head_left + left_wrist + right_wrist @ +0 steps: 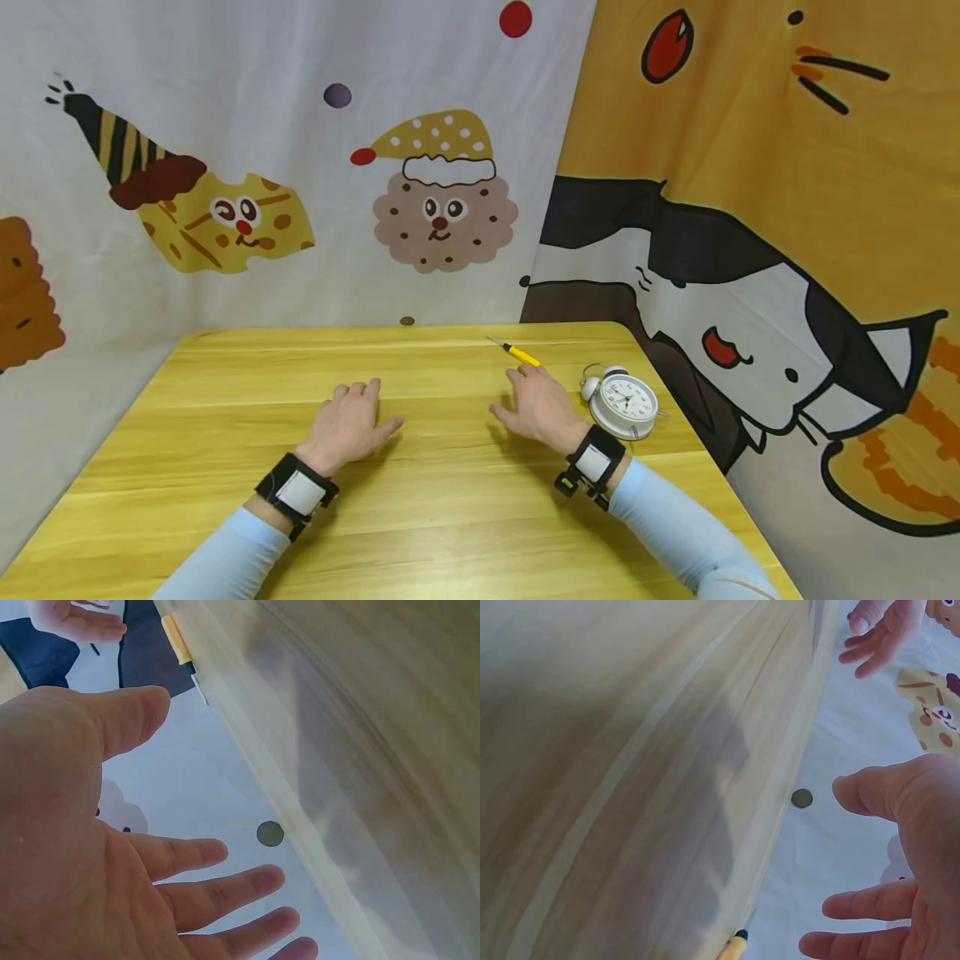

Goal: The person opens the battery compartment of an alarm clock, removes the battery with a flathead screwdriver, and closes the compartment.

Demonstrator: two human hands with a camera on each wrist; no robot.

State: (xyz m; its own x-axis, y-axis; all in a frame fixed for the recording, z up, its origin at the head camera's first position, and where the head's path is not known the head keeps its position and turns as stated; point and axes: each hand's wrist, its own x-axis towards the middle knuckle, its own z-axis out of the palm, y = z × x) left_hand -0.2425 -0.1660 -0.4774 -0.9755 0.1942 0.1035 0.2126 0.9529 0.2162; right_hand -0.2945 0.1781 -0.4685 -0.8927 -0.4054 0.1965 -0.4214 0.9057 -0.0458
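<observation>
My left hand [347, 427] is held over the left-middle of the wooden table with nothing in it, its fingers and thumb spread apart in the left wrist view. To the right, my right hand [543, 407] also holds nothing, and its thumb points inward. Just beyond the right fingertips lies a screwdriver [522, 355] with a yellow handle, a black collar and a thin metal shaft pointing to the back left. A white twin-bell alarm clock [628, 402] stands right of the right hand, its dial facing up and toward me.
The light wooden table [435, 525] ends at a back edge against a white cloth [285, 75] printed with cartoon food. An orange cloth [720, 125] with cartoon cats hangs along the right side. Both wrists wear black straps.
</observation>
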